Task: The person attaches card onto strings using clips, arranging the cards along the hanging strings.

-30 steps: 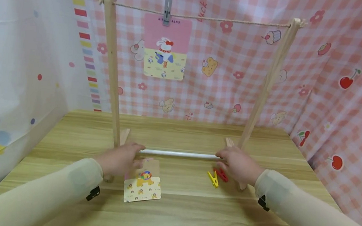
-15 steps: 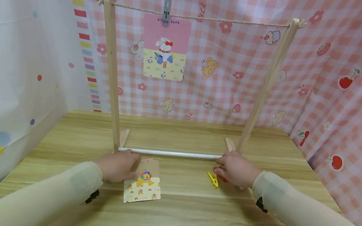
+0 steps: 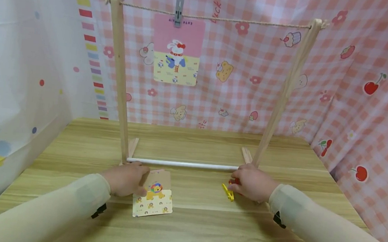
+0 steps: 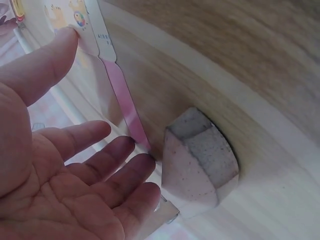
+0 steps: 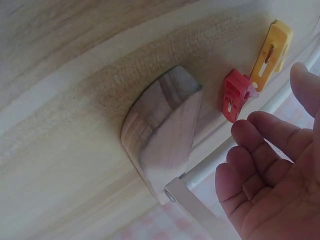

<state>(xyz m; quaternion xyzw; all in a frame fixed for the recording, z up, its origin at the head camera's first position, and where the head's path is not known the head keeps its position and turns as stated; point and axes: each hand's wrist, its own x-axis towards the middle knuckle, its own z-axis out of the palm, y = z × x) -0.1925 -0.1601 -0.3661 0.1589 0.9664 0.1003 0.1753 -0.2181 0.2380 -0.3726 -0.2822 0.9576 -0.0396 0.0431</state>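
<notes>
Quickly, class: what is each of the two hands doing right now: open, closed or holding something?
Left hand: open, holding nothing, by the cards.
Right hand: open, holding nothing, near the red clip.

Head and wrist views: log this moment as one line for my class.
left hand: over lion card, contact unclear | right hand: beside red clip | yellow clip: on table | rabbit card: clipped to rope
</notes>
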